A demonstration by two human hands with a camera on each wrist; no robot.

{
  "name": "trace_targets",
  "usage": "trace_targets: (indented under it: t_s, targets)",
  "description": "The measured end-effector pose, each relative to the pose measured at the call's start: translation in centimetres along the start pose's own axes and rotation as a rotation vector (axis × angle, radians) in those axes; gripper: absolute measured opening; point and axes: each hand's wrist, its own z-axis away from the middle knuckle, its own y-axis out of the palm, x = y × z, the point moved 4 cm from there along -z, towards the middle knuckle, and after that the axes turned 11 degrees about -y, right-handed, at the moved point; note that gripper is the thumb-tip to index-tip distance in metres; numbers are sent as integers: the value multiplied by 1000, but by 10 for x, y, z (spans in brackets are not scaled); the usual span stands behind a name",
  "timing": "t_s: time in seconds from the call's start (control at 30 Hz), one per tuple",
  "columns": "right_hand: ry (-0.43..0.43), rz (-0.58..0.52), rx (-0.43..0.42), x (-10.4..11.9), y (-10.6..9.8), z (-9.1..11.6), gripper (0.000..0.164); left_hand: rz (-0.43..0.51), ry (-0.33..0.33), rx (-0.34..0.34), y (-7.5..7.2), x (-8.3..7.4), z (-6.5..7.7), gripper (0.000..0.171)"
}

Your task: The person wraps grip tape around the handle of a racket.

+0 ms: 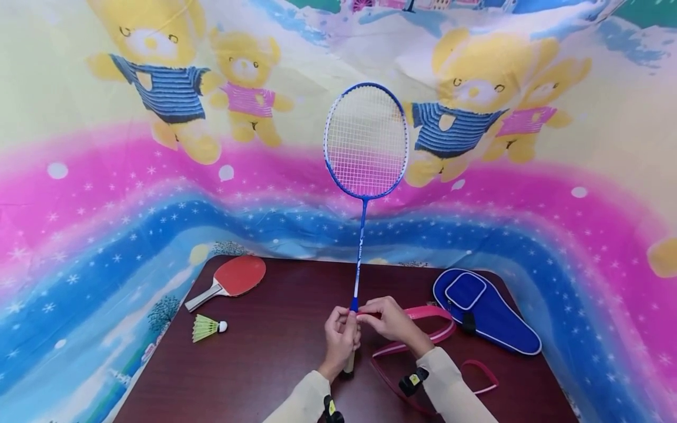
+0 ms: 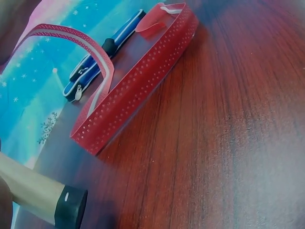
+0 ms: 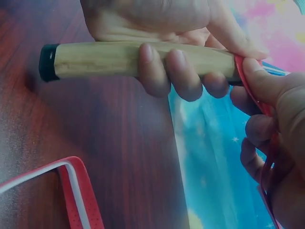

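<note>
A blue-and-white badminton racket [image 1: 360,252] stands nearly upright, head at the top. My left hand [image 1: 338,338] grips its bare wooden handle [image 3: 105,61], fingers curled around it, and a black butt cap [image 3: 48,63] shows at the bottom. At the handle's upper end, my right hand [image 1: 391,320] pinches red perforated grip tape [image 3: 243,76] between thumb and fingers. The tape's end lies against the handle top, with the left thumb beside it. From the right hand, the rest of the tape trails in loops onto the table, its pale backing strip showing in the left wrist view.
On the dark wood table [image 1: 264,376], a red table-tennis bat [image 1: 240,276] and a yellow shuttlecock [image 1: 206,328] lie at the left. A blue zipped bat case [image 1: 492,317] lies at the right, close to the tape loops. A printed bear curtain [image 1: 296,176] hangs behind.
</note>
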Motion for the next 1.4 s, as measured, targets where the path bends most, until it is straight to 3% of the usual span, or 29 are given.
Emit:
trace_targets:
  t_s: [0.37, 0.57, 0.67, 0.8, 0.97, 1.17, 1.4]
  targets:
    - [-12, 32, 22, 4, -5, -4, 6, -10, 49, -31, 3, -3, 0, 24]
    - [21, 15, 38, 5, -9, -5, 6, -97, 68, -75, 3, -4, -1, 24]
    - [33, 19, 35, 4, -10, -5, 7, -142, 34, -96, 3, -3, -2, 26]
    - [41, 42, 33, 3, -10, -4, 6, -190, -66, -105, 5, -2, -2, 31]
    - [9, 94, 21, 4, -7, -4, 4, -187, -153, -83, 8, -2, -2, 36]
    - [-68, 156, 15, 11, -1, -5, 4, -165, -117, -72, 7, -3, -3, 31]
    - [-85, 223, 38, 17, -2, -7, 5, -171, -116, -67, 7, -4, -3, 32]
